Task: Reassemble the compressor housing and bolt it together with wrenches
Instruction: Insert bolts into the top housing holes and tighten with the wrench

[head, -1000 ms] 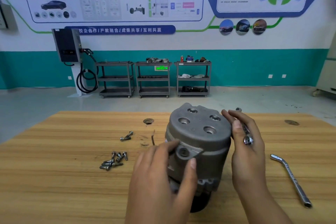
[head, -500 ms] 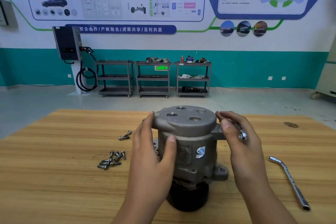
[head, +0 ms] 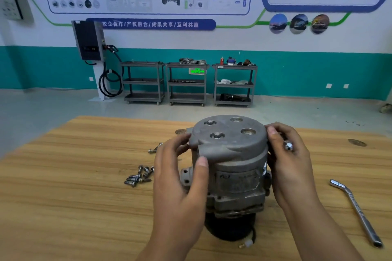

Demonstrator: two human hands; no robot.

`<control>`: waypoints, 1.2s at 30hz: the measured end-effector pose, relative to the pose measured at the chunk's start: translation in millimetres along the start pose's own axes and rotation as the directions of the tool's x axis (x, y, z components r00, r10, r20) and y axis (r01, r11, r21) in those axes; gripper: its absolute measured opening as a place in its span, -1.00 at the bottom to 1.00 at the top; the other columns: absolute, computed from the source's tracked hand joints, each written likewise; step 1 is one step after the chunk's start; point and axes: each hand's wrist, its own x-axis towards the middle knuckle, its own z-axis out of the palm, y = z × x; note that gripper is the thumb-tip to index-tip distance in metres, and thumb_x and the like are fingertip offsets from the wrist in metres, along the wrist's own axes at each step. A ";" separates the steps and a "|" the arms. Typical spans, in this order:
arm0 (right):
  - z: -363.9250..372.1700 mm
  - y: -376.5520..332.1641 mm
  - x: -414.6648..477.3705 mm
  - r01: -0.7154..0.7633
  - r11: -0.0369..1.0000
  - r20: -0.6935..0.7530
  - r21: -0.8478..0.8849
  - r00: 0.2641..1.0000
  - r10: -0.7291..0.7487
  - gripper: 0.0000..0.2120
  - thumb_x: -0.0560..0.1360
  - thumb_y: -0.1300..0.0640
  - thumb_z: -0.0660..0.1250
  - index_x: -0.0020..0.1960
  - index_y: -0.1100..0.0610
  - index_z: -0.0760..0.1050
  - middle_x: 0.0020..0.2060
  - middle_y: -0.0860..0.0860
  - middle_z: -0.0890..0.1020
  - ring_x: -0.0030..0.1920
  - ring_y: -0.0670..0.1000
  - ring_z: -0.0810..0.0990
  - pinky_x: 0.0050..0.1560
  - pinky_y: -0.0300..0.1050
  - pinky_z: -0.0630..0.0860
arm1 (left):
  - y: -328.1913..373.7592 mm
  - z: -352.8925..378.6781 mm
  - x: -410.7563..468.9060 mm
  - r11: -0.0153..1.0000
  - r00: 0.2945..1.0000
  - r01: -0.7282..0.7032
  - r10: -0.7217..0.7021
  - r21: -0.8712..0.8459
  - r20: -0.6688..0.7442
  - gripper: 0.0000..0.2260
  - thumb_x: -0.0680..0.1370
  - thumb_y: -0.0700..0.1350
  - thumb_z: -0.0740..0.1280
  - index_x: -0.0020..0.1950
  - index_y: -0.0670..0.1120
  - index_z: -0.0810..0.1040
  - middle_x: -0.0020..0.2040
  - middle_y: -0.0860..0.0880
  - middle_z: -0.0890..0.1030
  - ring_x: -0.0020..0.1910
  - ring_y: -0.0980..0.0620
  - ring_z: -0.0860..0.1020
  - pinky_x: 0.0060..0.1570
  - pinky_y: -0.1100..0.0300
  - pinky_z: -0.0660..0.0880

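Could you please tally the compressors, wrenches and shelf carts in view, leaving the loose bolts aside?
Compressor: 1
Wrench: 2
Shelf cart: 3
Total: 6

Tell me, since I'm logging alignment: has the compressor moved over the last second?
Yes. The compressor tipped back from leaning toward the camera to upright on the table.
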 end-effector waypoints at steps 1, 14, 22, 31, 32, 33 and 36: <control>-0.8 2.4 0.7 0.008 1.000 -0.009 -0.001 1.000 -0.008 -0.90 0.49 0.03 0.30 -0.16 -0.09 0.57 -0.19 -0.17 0.64 -0.14 -0.04 0.61 -0.30 -0.20 0.53 | -2.2 -4.1 5.3 0.998 1.000 0.001 -0.002 -0.064 -0.027 -0.75 0.47 0.12 0.17 0.14 0.22 0.41 0.07 0.14 0.56 0.11 0.19 0.53 0.01 0.46 0.38; -9.2 11.4 -2.4 -0.027 0.985 -0.008 0.171 1.000 0.029 -0.91 0.51 0.05 0.29 -0.10 -0.08 0.56 -0.04 -0.04 0.64 -0.08 -0.04 0.64 -0.28 -0.24 0.55 | -178.9 -31.3 133.2 0.275 0.798 -0.070 -0.561 0.959 0.219 -0.63 0.62 -0.13 0.15 0.44 0.01 0.32 0.35 -0.08 0.47 0.27 -0.11 0.45 0.17 0.02 0.45; -14.1 11.7 -2.1 -0.102 0.962 0.006 0.253 0.995 0.104 -0.91 0.46 0.01 0.28 -0.09 -0.07 0.56 -0.08 -0.02 0.68 -0.17 -0.05 0.68 -0.37 -0.21 0.54 | -202.7 -26.3 130.0 0.309 0.829 -0.074 -0.509 0.948 0.230 -0.83 0.56 -0.02 0.27 0.10 -0.04 0.50 0.03 -0.08 0.61 -0.02 -0.08 0.55 -0.08 0.12 0.53; -14.7 11.5 -3.2 -0.090 0.959 0.086 0.268 0.994 0.070 -0.90 0.42 -0.02 0.34 -0.07 -0.07 0.56 -0.09 -0.08 0.67 -0.14 -0.08 0.67 -0.31 -0.25 0.55 | -175.8 -18.0 127.0 0.563 0.881 0.002 -0.392 0.827 0.265 -0.88 0.50 -0.10 0.38 -0.05 -0.09 0.48 -0.09 -0.08 0.61 -0.14 -0.07 0.52 -0.22 0.13 0.44; -14.5 11.8 -3.1 -0.088 0.959 0.085 0.269 0.994 0.068 -0.92 0.44 0.00 0.34 -0.07 -0.07 0.56 -0.07 -0.08 0.67 -0.13 -0.08 0.67 -0.30 -0.26 0.55 | -163.4 -14.6 125.5 0.664 0.900 0.038 -0.348 0.746 0.264 -0.89 0.50 -0.14 0.40 -0.04 -0.09 0.50 -0.14 -0.03 0.60 -0.15 -0.03 0.53 -0.24 0.15 0.44; -14.6 12.7 -3.0 -0.085 0.961 0.079 0.262 0.995 0.066 -0.91 0.43 0.00 0.33 -0.07 -0.08 0.57 -0.06 -0.06 0.67 -0.11 -0.08 0.67 -0.28 -0.27 0.55 | -147.9 -10.5 123.2 0.758 0.917 0.066 -0.302 0.649 0.260 -0.91 0.50 -0.16 0.40 -0.05 -0.08 0.52 -0.17 0.03 0.58 -0.17 0.02 0.54 -0.27 0.19 0.44; -14.5 12.8 -2.9 -0.089 0.964 0.085 0.251 0.994 0.070 -0.85 0.40 -0.02 0.30 -0.06 -0.07 0.57 -0.03 -0.04 0.66 -0.09 -0.07 0.67 -0.26 -0.26 0.55 | -90.2 -1.0 116.0 0.920 0.969 0.061 -0.148 0.387 0.198 -0.94 0.51 -0.15 0.38 -0.06 0.00 0.54 -0.19 0.15 0.58 -0.18 0.24 0.54 -0.31 0.35 0.41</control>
